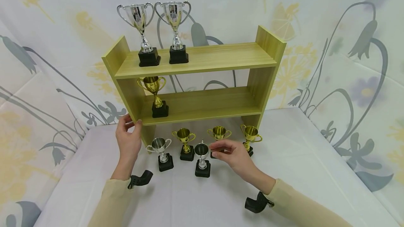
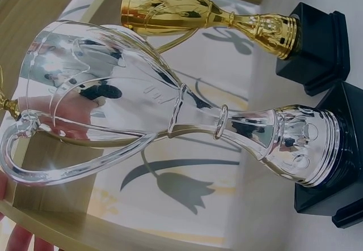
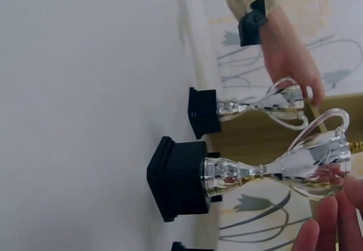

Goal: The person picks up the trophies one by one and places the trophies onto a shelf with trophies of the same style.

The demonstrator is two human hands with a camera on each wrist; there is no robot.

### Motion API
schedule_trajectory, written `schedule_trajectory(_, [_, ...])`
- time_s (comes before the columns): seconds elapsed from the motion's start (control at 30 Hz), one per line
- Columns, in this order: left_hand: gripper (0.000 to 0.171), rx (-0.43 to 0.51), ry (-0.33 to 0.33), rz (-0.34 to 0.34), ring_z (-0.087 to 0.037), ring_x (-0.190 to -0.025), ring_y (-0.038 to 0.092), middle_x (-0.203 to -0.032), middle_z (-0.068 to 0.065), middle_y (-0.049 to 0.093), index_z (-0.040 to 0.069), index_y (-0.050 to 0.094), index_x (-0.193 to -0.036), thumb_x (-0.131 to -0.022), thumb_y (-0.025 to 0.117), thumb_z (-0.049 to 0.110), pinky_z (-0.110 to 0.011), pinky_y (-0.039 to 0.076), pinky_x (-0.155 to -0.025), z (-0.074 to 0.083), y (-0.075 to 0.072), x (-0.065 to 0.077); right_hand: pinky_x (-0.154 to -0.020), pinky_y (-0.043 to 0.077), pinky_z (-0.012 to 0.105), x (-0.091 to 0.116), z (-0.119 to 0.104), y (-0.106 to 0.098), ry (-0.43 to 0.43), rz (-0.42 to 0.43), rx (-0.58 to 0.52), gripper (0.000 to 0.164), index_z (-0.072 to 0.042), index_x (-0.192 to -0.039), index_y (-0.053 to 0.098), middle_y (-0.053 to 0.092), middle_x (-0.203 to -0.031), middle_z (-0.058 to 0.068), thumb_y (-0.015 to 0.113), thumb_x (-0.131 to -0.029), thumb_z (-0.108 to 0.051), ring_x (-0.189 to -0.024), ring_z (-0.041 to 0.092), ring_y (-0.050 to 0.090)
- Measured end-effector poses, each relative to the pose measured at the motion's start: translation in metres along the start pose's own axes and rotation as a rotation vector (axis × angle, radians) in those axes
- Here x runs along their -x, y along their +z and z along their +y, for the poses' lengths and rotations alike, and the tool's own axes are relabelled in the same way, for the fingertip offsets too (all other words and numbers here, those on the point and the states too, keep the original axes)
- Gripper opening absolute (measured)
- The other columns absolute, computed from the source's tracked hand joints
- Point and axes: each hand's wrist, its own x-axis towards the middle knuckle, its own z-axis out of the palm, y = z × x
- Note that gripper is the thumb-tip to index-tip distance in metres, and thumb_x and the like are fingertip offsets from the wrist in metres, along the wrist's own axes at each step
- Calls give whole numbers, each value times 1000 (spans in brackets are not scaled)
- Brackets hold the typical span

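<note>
Where the right hand (image 1: 234, 154) bends its thumb and fingers close together, a small silver cup (image 1: 202, 154) is at eight o'clock, its long axis upright; whether they pinch it I cannot tell. The left hand (image 1: 128, 143), farther off toward the cup's nine o'clock, has its fingers clamped on the shelf's (image 1: 205, 102) side. Counted: two small silver and three gold cups (image 1: 184, 138) on the desk (image 1: 300, 157), one gold cup midway up, two tall silver cups (image 1: 174, 16) on top.

- No word, label, brand or number could be read with certainty in the three views.
- On the silver trophy (image 2: 139, 101), in the left wrist view, there was a small mark (image 2: 156, 95) on the cup's side, but it was too faint to read.
</note>
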Motion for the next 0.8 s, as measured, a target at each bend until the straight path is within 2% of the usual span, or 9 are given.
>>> schedule_trajectory(0.17, [36, -6, 0, 1, -10, -103, 51, -118, -8, 55, 4, 56, -133, -99, 58, 16, -44, 53, -90, 1, 1, 0, -85, 55, 30, -2, 11, 1, 3, 3, 5, 26, 4, -113, 69, 69, -113, 18, 72, -87, 3, -106, 34, 65])
schedule_trajectory(0.43, [36, 0, 5, 3, -8, -102, 51, -117, -5, 55, 4, 57, -132, -98, 59, 16, -27, 52, -85, 0, 1, 0, -84, 54, 29, -2, 26, 4, 49, -9, 9, 27, 2, -113, 69, 71, -110, 14, 74, -87, -2, -101, 25, 66])
schedule_trajectory(0.8, [35, 2, -1, 6, -9, -102, 51, -117, -7, 55, 5, 57, -132, -98, 59, 16, -32, 52, -87, 0, 0, 0, -83, 52, 28, -5, 39, 8, 62, -25, 59, 28, 0, -113, 70, 71, -107, 10, 75, -86, -5, -101, 24, 66])
